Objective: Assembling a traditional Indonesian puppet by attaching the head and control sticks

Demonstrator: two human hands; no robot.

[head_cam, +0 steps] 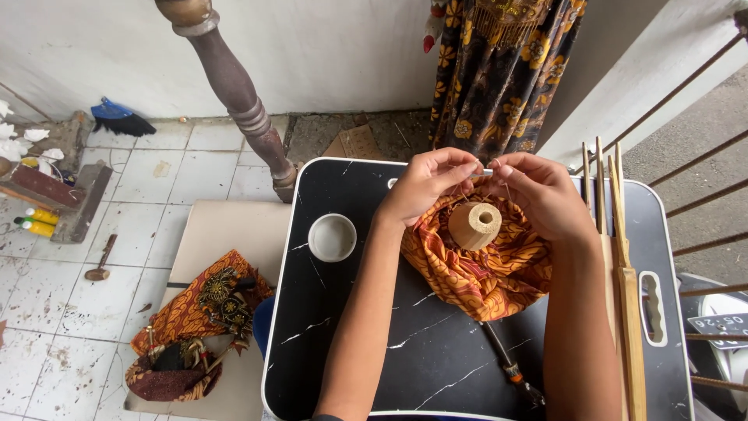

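My left hand (425,183) and my right hand (541,195) meet fingertip to fingertip above an orange patterned cloth (487,273) bunched on a black marble-look tray table (366,335). Between the fingertips I pinch a small thin light piece (487,171), and fine thread seems to run down toward a pale wooden spool (474,225) standing in the cloth. A dark stick (510,366) pokes out from under the cloth toward me.
A white round cup (332,237) sits left of the cloth. Bamboo sticks (619,257) lie along the table's right side. On the floor at left lie a puppet figure in patterned cloth (199,320), a small hammer (100,261) and bottles (35,222). A carved wooden post (241,101) stands behind.
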